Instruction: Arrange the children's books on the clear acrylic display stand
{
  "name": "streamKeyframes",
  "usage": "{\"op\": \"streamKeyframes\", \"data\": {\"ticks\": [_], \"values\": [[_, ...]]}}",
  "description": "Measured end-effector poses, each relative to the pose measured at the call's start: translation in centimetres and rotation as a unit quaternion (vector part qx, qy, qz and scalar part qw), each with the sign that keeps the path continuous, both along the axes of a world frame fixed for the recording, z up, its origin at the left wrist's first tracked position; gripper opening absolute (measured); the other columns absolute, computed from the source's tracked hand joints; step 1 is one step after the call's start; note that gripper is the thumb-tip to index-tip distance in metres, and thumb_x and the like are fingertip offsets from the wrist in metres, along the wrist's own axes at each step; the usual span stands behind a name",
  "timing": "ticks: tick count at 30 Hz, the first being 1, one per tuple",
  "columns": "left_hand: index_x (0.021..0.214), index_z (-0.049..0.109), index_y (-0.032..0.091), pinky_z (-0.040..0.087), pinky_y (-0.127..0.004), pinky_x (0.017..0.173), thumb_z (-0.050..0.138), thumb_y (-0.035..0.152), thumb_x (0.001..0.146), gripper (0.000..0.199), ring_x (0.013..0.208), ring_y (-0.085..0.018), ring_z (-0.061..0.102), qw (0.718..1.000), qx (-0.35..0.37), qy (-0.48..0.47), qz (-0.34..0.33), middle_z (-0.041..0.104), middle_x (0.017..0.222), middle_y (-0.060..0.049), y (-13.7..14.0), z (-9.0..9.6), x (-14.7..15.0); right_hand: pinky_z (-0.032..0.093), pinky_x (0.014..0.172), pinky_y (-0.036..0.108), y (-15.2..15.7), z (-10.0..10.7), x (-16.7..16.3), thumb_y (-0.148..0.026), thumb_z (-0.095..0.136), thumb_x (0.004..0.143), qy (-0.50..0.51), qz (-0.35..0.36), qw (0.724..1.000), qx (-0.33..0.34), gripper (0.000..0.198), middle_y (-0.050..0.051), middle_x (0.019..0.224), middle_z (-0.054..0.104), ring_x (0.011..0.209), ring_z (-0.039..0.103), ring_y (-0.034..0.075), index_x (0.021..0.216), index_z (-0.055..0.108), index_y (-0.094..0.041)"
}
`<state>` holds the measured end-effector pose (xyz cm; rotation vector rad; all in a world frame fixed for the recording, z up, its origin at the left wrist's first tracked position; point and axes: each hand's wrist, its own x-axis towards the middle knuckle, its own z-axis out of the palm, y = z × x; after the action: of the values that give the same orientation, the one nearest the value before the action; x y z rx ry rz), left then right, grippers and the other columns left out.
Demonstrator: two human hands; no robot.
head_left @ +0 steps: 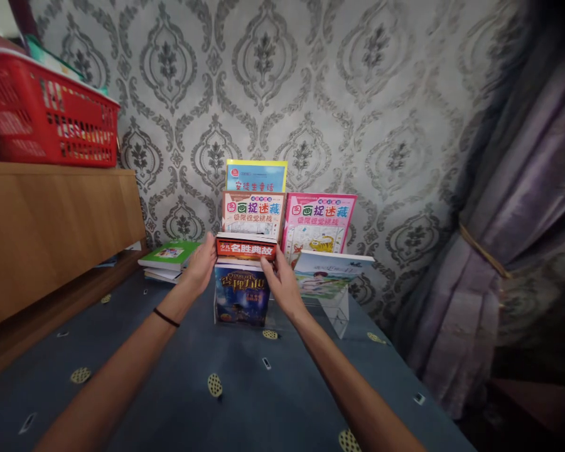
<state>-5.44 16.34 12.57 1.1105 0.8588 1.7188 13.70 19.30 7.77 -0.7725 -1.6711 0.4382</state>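
Observation:
My left hand, with a dark band at its wrist, presses against the left edge of a red book. On the opposite edge, my right hand grips that book, its thumb over the front. The far fingers are partly hidden. Below it, a dark blue book leans upright in a clear display stand. Behind stand a brown-bordered picture book, a pink picture book and a blue-and-yellow book. A pale green-and-blue book leans on the right side of the stand.
A green book tops a small pile to the left. A red plastic basket sits on a wooden cabinet. Patterned wallpaper is behind the books, and a tied curtain hangs at right. Dark blue cloth covers the surface.

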Motion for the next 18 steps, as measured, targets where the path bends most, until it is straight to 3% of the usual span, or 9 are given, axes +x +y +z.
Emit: {"op": "streamKeyframes", "data": {"ticks": [6,13,18], "values": [[0.106,0.074,0.016,0.039,-0.042,0.119,0.046,0.042,0.103,0.039,0.132,-0.026,0.059,0.999,0.028,0.003,-0.015,0.076,0.119,-0.011,-0.14,0.32,0.39,0.041,0.114,0.058,-0.35,-0.05,-0.11,-0.061,0.047,0.097,-0.015,-0.011,1.0,0.012,0.075,0.013,0.145,0.06,0.136,0.053,0.034,0.16,0.033,-0.023],[0.109,0.071,0.017,0.04,-0.04,0.118,0.055,0.044,0.098,0.034,0.132,-0.025,0.059,0.997,0.065,0.042,-0.008,0.071,0.13,-0.01,-0.32,0.5,0.29,0.041,0.114,0.06,-0.14,-0.2,-0.14,-0.06,0.049,0.096,-0.006,-0.026,0.999,0.022,0.074,0.014,0.146,0.059,0.137,0.052,0.036,0.159,0.035,-0.023],[0.117,0.067,0.022,0.04,-0.038,0.118,0.05,0.042,0.099,0.032,0.139,-0.023,0.053,0.993,0.057,0.099,0.021,0.065,0.14,-0.007,-0.41,0.31,0.39,0.039,0.117,0.056,-0.19,-0.33,-0.1,-0.061,0.049,0.096,-0.012,-0.023,1.0,0.01,0.076,0.014,0.151,0.054,0.141,0.049,0.034,0.159,0.034,-0.022]]}}
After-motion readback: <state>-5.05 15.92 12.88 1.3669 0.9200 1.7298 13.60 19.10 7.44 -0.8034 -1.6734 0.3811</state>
